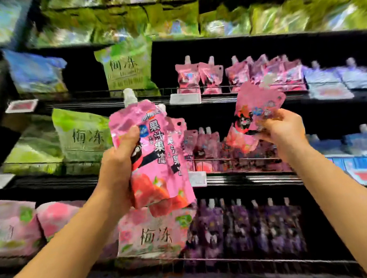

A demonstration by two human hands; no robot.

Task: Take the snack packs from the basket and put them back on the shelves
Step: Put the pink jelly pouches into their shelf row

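— Report on the left hand.
— The left hand (118, 161) is raised in front of the shelves (261, 173), thumb and fingers wrapped round pink pouches (157, 155). Two spouts show at the top, so at least two pouches are stacked in that grip, upright, with white caps.

— And the right hand?
— The right hand (281, 128) pinches a single pink pouch (256, 106) by its lower part, tilted, held up in front of the shelf row of pink pouches (203, 78). It is blurred; whether it touches the shelf cannot be told.

— Shelf stock?
— Another pink row (203, 145) sits one level lower, behind a wire rail. Purple pouches (243, 225) stand below that, blue pouches (339, 77) to the right. Green bags (82, 135) fill the left side, a pink bag (151, 232) stands beneath the left hand.

— The basket?
— Not in view.
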